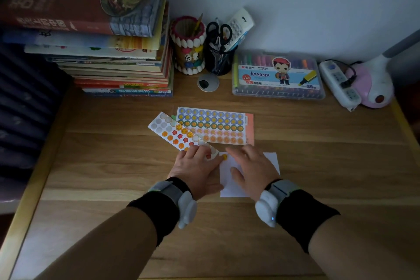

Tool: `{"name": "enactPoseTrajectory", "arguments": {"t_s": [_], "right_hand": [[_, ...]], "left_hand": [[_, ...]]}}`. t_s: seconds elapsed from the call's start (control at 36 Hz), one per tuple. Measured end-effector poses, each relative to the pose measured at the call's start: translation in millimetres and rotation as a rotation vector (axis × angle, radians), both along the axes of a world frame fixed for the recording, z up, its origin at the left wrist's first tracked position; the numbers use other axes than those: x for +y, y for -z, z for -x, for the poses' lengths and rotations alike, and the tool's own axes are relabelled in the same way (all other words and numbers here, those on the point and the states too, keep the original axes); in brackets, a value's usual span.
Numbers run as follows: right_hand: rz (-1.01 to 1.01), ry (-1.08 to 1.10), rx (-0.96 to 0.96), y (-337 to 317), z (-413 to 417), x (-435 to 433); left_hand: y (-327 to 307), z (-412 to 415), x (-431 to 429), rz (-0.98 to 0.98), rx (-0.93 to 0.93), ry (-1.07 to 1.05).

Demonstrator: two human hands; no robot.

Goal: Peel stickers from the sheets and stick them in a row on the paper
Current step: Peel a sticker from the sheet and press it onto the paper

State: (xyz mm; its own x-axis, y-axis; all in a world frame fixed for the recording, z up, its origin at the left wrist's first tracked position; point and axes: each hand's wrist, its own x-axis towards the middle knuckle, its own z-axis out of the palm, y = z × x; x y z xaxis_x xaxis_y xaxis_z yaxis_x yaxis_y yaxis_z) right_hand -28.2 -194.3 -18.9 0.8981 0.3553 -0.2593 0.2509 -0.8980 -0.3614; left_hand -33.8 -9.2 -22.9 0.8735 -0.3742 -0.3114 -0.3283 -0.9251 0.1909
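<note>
Head view: left hand (197, 167) lies flat on sticker sheet (176, 132), right hand (251, 167) flat on paper (270, 159), both grips open, holding nothing; marker box (278, 76) reads "36"

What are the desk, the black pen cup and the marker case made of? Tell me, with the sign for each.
Desk: looks like wood or wood veneer, matte; visible grain and plank bands.
Black pen cup: probably metal mesh; the wall is see-through lattice.
Marker case: clear, glossy plastic; markers show through the lid.

home study desk (113, 166): stacked books (118, 61), marker box (278, 76)
</note>
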Motion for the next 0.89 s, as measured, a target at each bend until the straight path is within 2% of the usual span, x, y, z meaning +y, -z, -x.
{"name": "enactPoseTrajectory", "arguments": {"t_s": [0.08, 0.14, 0.89], "right_hand": [[0.113, -0.092, -0.155, 5.7, 8.2, -4.8], [0.142, -0.108, -0.191, 9.4, 9.5, -6.1], [0.228, -0.099, -0.169, 14.5, 8.1, -6.3]], "left_hand": [[0.6, 0.8, 0.1, -0.009, -0.007, 0.003], [0.9, 1.0, -0.1, -0.009, -0.008, 0.001], [-5.1, 1.9, -1.5, -0.028, 0.033, -0.028]]}}
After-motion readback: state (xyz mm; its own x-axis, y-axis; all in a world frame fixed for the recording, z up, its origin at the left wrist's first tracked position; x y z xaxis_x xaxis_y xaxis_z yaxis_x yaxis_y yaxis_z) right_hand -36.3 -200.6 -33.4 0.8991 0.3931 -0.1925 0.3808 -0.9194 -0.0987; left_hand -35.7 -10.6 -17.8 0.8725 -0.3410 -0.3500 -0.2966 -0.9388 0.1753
